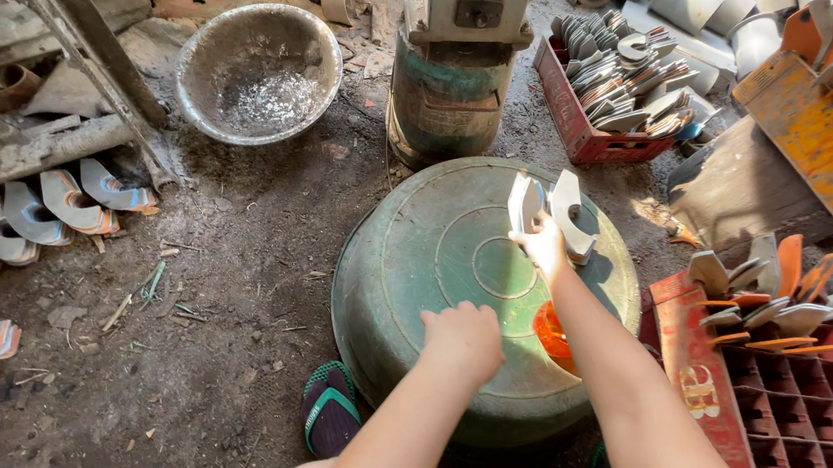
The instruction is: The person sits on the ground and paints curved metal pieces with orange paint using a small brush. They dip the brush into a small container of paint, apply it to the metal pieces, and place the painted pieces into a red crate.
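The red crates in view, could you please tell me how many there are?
2: one red crate at upper right of the green basin, full of grey pieces; another red crate at lower right. More may be hidden.

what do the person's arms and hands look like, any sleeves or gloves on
Both arms are bare as far up as the view reaches: no sleeves show. The left hand and the right hand wear no gloves. No watch, bracelet or ring shows on either wrist or hand. The fingers are partly hidden, so small rings cannot be ruled out.
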